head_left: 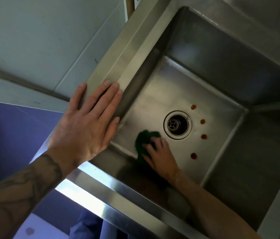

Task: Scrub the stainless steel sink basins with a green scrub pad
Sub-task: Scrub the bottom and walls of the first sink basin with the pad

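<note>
Pad [143, 144], green and blurred, lies on the basin [153, 100] floor, between the corner below the left hand and the drain [177, 124]. The right hand [161, 156] grasps it, fingers bent over its top, pressing it down. It is judged light, soft and pliable, probably slippery when wet, and best held across its broad back. Four red spots [204, 136] lie beyond the drain, apart from the pad. The left hand [86, 125] rests flat, fingers straight, on the rim [118, 57].
</note>
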The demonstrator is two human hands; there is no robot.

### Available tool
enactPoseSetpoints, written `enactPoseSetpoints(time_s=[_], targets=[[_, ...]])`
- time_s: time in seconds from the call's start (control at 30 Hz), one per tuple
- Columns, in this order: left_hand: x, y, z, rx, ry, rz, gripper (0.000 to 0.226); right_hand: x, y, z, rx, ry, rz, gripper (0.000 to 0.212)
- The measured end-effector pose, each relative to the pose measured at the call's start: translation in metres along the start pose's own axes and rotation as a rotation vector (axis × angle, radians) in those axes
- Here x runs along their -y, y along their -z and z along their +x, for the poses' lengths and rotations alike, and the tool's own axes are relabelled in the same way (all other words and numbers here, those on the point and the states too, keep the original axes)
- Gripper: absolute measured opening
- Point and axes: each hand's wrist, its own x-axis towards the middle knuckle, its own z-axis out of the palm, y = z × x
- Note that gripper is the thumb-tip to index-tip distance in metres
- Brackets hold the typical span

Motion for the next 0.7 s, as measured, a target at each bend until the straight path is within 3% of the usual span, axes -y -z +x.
enactPoseSetpoints(time_s=[0.07, 0.1, 0.23, 0.3, 0.37, 0.43, 0.5, 0.63, 0.7], targets=[[0.002, 0.0, 0.0, -0.006, -0.005, 0.007, 0.064, -0.012, 0.003, -0.017, 0.09, 0.188, -0.041, 0.045], [0.003, 0.0, 0.0, -0.006, -0.005, 0.008, 0.064, -0.02, 0.005, -0.019, 0.087, 0.181, -0.053, 0.047], [0.002, 0.001, 0.0, -0.004, -0.007, 0.015, 0.064, -0.031, 0.006, 0.003, -0.071, -0.199, -0.037, 0.046], [0.002, 0.001, 0.0, 0.0, -0.012, 0.009, 0.063, -0.017, 0.001, 0.008, -0.119, -0.272, -0.034, 0.045], [0.002, 0.004, -0.001, 0.009, -0.007, 0.01, 0.064, -0.006, -0.004, 0.003, -0.078, -0.148, -0.043, 0.045], [0.002, 0.006, 0.001, 0.022, -0.016, 0.016, 0.064, -0.014, 0.0, -0.005, 0.026, 0.104, -0.075, 0.045], [0.002, 0.007, 0.002, 0.021, -0.005, 0.022, 0.064, -0.024, 0.003, -0.003, 0.046, 0.161, -0.086, 0.044], [0.0, 0.005, 0.001, 0.002, -0.01, 0.029, 0.064, 0.003, -0.007, 0.035, -0.155, -0.363, -0.027, 0.044], [0.0, 0.006, 0.002, 0.008, -0.015, 0.024, 0.065, 0.02, -0.012, 0.059, -0.172, -0.386, -0.021, 0.043]])
